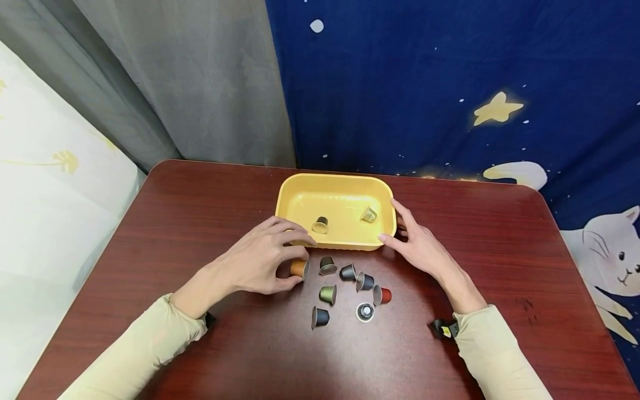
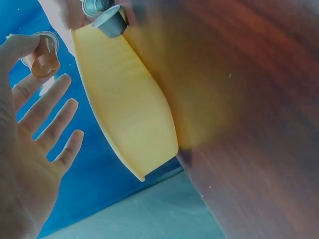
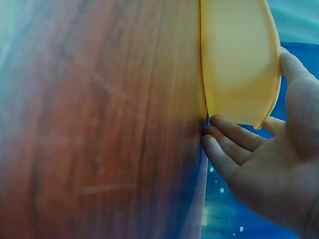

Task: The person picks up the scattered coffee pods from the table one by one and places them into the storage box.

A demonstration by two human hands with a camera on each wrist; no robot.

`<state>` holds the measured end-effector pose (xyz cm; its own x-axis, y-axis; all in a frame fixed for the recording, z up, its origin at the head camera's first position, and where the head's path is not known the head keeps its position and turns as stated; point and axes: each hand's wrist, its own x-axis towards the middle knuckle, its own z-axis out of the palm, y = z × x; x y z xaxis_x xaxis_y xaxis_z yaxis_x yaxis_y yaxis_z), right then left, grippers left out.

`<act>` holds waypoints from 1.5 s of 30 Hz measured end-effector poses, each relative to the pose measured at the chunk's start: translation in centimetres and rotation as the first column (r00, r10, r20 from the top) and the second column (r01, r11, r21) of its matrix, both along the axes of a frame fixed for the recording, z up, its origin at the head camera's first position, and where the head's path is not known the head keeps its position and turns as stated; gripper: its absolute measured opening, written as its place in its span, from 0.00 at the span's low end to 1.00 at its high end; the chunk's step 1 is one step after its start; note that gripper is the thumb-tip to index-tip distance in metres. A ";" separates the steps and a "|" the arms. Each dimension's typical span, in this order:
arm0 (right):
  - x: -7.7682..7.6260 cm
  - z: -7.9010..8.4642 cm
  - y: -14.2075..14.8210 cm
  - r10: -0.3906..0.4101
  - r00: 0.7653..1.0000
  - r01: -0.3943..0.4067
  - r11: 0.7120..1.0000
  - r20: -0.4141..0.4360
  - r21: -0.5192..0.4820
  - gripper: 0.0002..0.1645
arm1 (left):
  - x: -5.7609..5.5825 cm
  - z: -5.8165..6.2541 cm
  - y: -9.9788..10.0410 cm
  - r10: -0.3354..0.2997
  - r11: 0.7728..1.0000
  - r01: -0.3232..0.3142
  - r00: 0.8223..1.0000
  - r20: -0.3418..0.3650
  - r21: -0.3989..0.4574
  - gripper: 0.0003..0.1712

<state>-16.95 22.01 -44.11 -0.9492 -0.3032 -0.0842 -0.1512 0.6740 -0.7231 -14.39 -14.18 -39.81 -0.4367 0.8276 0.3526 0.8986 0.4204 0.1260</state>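
Observation:
My left hand pinches an orange coffee capsule between thumb and index finger, just in front of the yellow tray. In the left wrist view the capsule hangs from the fingertips, the other fingers spread apart. My right hand holds the tray's front right corner, thumb at the rim and fingers along the end wall. Inside the tray lie a dark capsule with a pale gold lid at the left and a gold capsule at the right.
Several more capsules lie loose before the tray, among them a green one, a red one and a silver one standing on its lid. The brown table ends behind the tray at grey and blue curtains.

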 end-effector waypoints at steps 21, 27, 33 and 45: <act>-0.1 0.1 -0.1 0.000 1.000 0.000 1.000 0.013 -0.003 0.54 | -4.0 1.5 -0.1 0.030 0.997 -0.032 0.999 -0.028 -0.066 0.09; -0.2 0.1 0.0 0.001 1.000 -0.001 1.000 0.016 -0.010 0.54 | -5.4 1.6 0.0 0.055 0.996 -0.056 0.998 -0.027 -0.073 0.08; -0.2 0.1 0.0 -0.001 1.000 0.001 1.000 0.022 -0.012 0.54 | -6.4 1.5 0.1 0.054 0.996 -0.056 0.998 -0.035 -0.070 0.08; -0.3 -0.1 0.0 -0.001 1.000 0.001 1.000 0.013 -0.009 0.54 | -8.1 1.3 0.9 0.050 0.995 -0.051 0.999 -0.008 -0.089 0.08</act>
